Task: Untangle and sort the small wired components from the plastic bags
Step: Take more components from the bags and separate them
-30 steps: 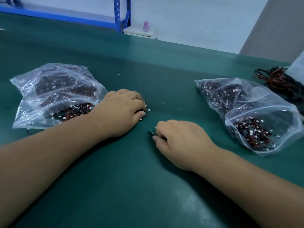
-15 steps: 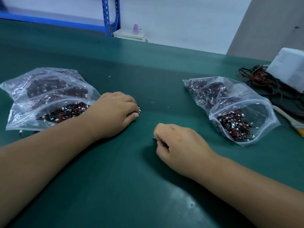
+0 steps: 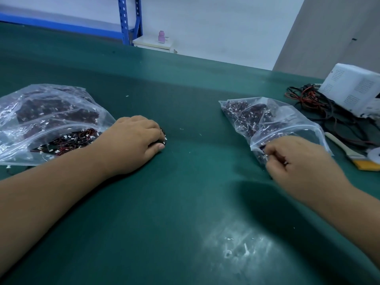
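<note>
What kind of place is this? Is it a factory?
Probably an electronics assembly workshop: a green work mat, clear bags full of small wired parts, a white box with tangled red and black cables, and blue metal shelving behind.

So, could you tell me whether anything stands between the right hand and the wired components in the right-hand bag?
Nothing visible does. The right hand is at the open mouth of the right bag, and the wired components lie just beyond its fingers. Only the loose clear lip is close by.
</note>
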A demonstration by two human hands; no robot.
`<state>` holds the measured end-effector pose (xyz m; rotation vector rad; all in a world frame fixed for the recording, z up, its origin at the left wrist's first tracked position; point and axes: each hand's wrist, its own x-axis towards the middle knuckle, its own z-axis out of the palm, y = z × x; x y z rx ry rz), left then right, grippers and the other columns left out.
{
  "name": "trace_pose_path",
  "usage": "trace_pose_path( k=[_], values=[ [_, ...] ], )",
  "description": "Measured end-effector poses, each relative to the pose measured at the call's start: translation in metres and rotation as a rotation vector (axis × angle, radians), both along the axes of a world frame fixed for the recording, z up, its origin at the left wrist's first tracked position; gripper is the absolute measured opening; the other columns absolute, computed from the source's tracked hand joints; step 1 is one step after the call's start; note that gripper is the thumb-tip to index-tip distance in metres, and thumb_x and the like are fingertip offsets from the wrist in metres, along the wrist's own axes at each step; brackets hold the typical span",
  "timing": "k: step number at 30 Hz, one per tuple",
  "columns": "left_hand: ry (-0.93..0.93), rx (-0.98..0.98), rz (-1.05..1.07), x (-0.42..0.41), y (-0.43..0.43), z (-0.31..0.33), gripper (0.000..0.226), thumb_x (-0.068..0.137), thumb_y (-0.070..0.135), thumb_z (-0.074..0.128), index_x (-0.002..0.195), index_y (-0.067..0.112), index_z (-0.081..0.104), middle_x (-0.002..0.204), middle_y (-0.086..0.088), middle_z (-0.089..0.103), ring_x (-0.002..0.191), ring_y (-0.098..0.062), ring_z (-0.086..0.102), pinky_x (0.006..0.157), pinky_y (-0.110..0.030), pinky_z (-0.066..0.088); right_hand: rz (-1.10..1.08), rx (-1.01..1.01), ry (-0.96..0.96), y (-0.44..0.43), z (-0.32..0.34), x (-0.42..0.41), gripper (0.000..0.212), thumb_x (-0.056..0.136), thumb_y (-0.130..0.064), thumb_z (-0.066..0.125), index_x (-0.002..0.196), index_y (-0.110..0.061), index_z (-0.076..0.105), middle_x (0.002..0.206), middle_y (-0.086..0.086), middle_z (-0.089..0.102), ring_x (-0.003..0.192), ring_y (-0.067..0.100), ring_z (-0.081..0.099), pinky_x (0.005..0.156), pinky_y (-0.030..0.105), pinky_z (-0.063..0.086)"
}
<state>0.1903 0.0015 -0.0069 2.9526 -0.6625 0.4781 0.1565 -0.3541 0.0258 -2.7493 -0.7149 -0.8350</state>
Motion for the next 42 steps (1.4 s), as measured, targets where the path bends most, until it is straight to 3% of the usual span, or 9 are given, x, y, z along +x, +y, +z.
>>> trace_pose_path(
  k=[6, 14, 19, 22, 27, 30, 33, 38, 42],
  values=[
    [-0.014, 0.016, -0.044, -0.002, -0.001, 0.002, 0.029, 0.096, 0.046, 0.050, 0.111, 0.031, 0.068, 0.117, 0.013, 0.063, 0.113, -0.016, 0.056, 0.095, -0.040, 0.044, 0.093, -0.235, -0.301, -0.017, 0.000, 0.031, 0.014, 0.080, 0.000, 0.053, 0.070, -0.003, 0.063, 0.063, 0.009, 0.051, 0.049, 0.033, 0.045, 0.039, 0.038, 0.039],
    [-0.022, 0.028, -0.056, -0.004, -0.001, 0.003, 0.026, 0.095, 0.046, 0.052, 0.109, 0.031, 0.069, 0.115, 0.014, 0.064, 0.112, -0.016, 0.056, 0.094, -0.041, 0.046, 0.207, -0.163, -0.366, -0.015, 0.001, 0.068, 0.006, 0.088, 0.001, 0.063, 0.085, 0.000, 0.068, 0.085, 0.016, 0.064, 0.079, 0.038, 0.061, 0.077, 0.049, 0.049],
    [-0.021, 0.030, -0.059, -0.003, -0.002, 0.003, 0.026, 0.095, 0.045, 0.052, 0.108, 0.030, 0.069, 0.115, 0.013, 0.064, 0.111, -0.017, 0.057, 0.093, -0.041, 0.046, 0.149, -0.119, -0.376, -0.022, 0.002, 0.072, 0.007, 0.090, 0.004, 0.060, 0.087, 0.002, 0.067, 0.089, 0.016, 0.066, 0.086, 0.037, 0.060, 0.086, 0.045, 0.049],
    [-0.011, 0.034, -0.054, -0.003, -0.002, 0.003, 0.027, 0.096, 0.045, 0.051, 0.110, 0.030, 0.068, 0.116, 0.013, 0.063, 0.111, -0.017, 0.057, 0.093, -0.041, 0.046, 0.069, -0.051, -0.296, -0.021, 0.000, 0.064, 0.011, 0.091, -0.003, 0.061, 0.086, -0.002, 0.071, 0.088, 0.011, 0.067, 0.090, 0.029, 0.058, 0.089, 0.039, 0.047],
    [-0.014, -0.016, 0.007, -0.003, -0.001, 0.004, 0.049, 0.093, 0.061, 0.038, 0.120, 0.025, 0.058, 0.127, 0.009, 0.052, 0.114, -0.018, 0.055, 0.098, -0.042, 0.044, -0.204, 0.065, 0.061, -0.009, 0.005, 0.043, 0.025, 0.083, -0.010, 0.065, 0.058, -0.012, 0.067, 0.062, -0.002, 0.060, 0.070, 0.024, 0.055, 0.065, 0.036, 0.049],
    [0.010, 0.031, 0.097, -0.005, -0.002, 0.003, 0.070, 0.087, 0.073, 0.027, 0.133, 0.025, 0.047, 0.141, 0.007, 0.045, 0.127, -0.018, 0.047, 0.104, -0.041, 0.039, -0.317, 0.206, 0.246, 0.001, 0.010, 0.021, 0.023, 0.081, -0.021, 0.060, 0.058, -0.017, 0.059, 0.057, -0.010, 0.059, 0.057, 0.016, 0.055, 0.055, 0.033, 0.049],
    [0.091, 0.113, 0.156, -0.002, -0.004, 0.004, 0.076, 0.083, 0.077, 0.022, 0.141, 0.030, 0.040, 0.143, 0.010, 0.047, 0.130, -0.017, 0.046, 0.105, -0.039, 0.037, -0.242, 0.185, 0.265, 0.028, 0.011, -0.008, 0.017, 0.079, -0.029, 0.059, 0.064, -0.023, 0.063, 0.058, -0.010, 0.061, 0.062, 0.015, 0.058, 0.059, 0.035, 0.052],
    [0.114, 0.139, 0.129, -0.002, -0.005, 0.007, 0.065, 0.084, 0.074, 0.019, 0.131, 0.039, 0.048, 0.129, 0.015, 0.052, 0.119, -0.016, 0.048, 0.099, -0.038, 0.042, 0.058, 0.056, 0.418, 0.078, -0.005, -0.035, 0.030, 0.081, -0.047, 0.046, 0.073, -0.022, 0.061, 0.069, -0.009, 0.059, 0.072, 0.015, 0.058, 0.068, 0.037, 0.051],
    [0.085, 0.130, 0.078, -0.003, -0.007, 0.009, 0.055, 0.086, 0.069, 0.025, 0.120, 0.038, 0.056, 0.118, 0.013, 0.055, 0.109, -0.016, 0.051, 0.093, -0.038, 0.045, 0.122, 0.130, 0.483, 0.118, -0.028, -0.022, 0.024, 0.083, -0.048, 0.051, 0.079, -0.025, 0.059, 0.071, -0.010, 0.053, 0.074, 0.013, 0.054, 0.068, 0.036, 0.050]
  ],
)
